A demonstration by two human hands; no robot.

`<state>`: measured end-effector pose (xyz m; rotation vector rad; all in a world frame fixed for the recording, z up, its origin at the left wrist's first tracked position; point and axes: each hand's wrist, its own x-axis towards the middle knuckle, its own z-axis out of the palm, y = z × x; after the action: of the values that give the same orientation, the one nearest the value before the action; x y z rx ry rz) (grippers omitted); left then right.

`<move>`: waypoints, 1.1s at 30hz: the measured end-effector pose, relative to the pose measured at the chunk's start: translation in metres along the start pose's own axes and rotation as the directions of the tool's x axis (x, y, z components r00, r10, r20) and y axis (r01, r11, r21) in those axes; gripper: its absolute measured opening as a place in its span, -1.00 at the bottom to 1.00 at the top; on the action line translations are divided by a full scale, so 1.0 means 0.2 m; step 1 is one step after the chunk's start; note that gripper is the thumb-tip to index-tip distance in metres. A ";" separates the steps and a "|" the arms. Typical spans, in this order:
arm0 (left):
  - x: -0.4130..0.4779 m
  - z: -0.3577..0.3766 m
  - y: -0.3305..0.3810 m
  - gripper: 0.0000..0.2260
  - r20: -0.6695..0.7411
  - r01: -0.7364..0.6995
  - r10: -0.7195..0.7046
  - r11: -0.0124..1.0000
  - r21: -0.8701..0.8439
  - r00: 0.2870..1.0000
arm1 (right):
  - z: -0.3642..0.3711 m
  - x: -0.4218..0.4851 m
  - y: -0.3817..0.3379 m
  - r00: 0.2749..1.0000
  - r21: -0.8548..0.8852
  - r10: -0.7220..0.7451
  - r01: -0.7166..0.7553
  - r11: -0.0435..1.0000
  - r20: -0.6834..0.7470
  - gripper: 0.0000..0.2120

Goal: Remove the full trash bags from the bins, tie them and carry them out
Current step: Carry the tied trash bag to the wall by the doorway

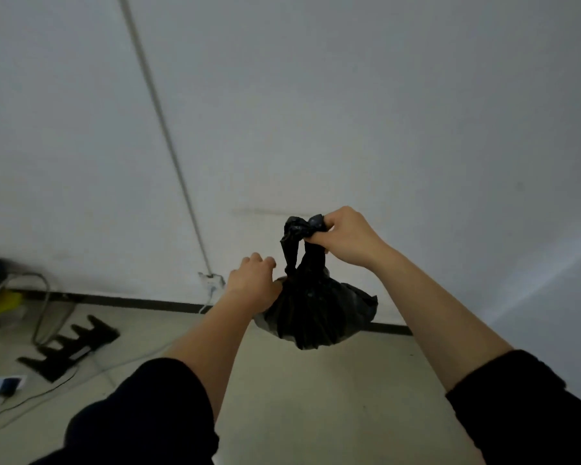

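Head view: held up in mid-air, clear of the floor (316, 397) and in front of a pale wall (349, 112) — a small black trash bag (316, 310), bulging at the bottom and gathered to a narrow neck. Right hand (344, 238) above it, fingers (329, 224) closed tight on the twisted ends of the neck (299, 229), taking the weight. Left hand (254, 285) lower, against the bag's left shoulder; fingers curled but loose, pressed to the plastic, not clearly gripping anything — hard to tell more from behind. No bin anywhere in sight.

Judged as the tying step, near its end: bag already out, neck looped and seemingly knotted. Called for next, probably — a firm pull on the ends to cinch the knot, the left hand bracing the bag's body, then a one-handed carry out. Worth minding: thin plastic, prone to tearing under a hard tug.
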<state>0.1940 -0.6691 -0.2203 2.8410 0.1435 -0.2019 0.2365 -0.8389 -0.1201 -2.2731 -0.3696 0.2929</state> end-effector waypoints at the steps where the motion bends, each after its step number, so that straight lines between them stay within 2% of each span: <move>1: -0.06 -0.04 -0.12 -0.58 -0.021 0.045 -0.044 0.999 0.010 0.999 | 0.07 0.03 -0.11 0.999 -0.006 -0.041 0.041 0.999 0.031 -0.67; 5: -0.30 -0.14 -0.55 -0.63 -0.120 0.175 -0.164 0.981 0.081 0.979 | 0.40 0.11 -0.46 0.980 0.005 -0.146 0.146 0.989 0.133 -0.69; 12: -0.83 -0.26 -1.35 -0.64 -0.147 0.380 -0.364 0.919 0.104 0.920 | 1.08 0.12 -1.08 0.936 0.057 -0.227 0.220 0.974 0.267 -0.66; 17: -1.22 -0.39 -1.92 -0.67 -0.158 0.498 -0.483 0.864 0.079 0.861 | 1.58 0.09 -1.53 0.893 0.102 -0.335 0.319 0.942 0.301 -0.71; 19: -1.39 -0.45 -2.12 -0.64 -0.167 0.564 -0.549 0.823 0.061 0.819 | 1.79 0.06 -1.73 0.867 0.116 -0.359 0.340 0.933 0.346 -0.70; 24: -1.72 -0.62 -2.70 -0.61 -0.209 0.751 -0.736 0.660 -0.015 0.643 | 2.35 0.05 -2.24 0.785 0.122 -0.426 0.418 0.900 0.451 -0.71; 28: -1.87 -0.71 -3.16 -0.59 -0.209 0.818 -0.836 0.544 -0.188 0.508 | 2.79 0.09 -2.59 0.715 0.146 -0.472 0.470 0.871 0.516 -0.77; 33: -1.94 -0.83 -3.73 -0.59 -0.227 0.842 -0.889 0.453 -0.293 0.399 | 3.34 0.21 -3.01 0.619 0.224 -0.523 0.497 0.839 0.586 -0.72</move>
<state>-0.2570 0.0604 -0.2108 2.3084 1.6852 0.1283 -0.0430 0.0159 -0.1105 -1.8557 -1.3293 0.7527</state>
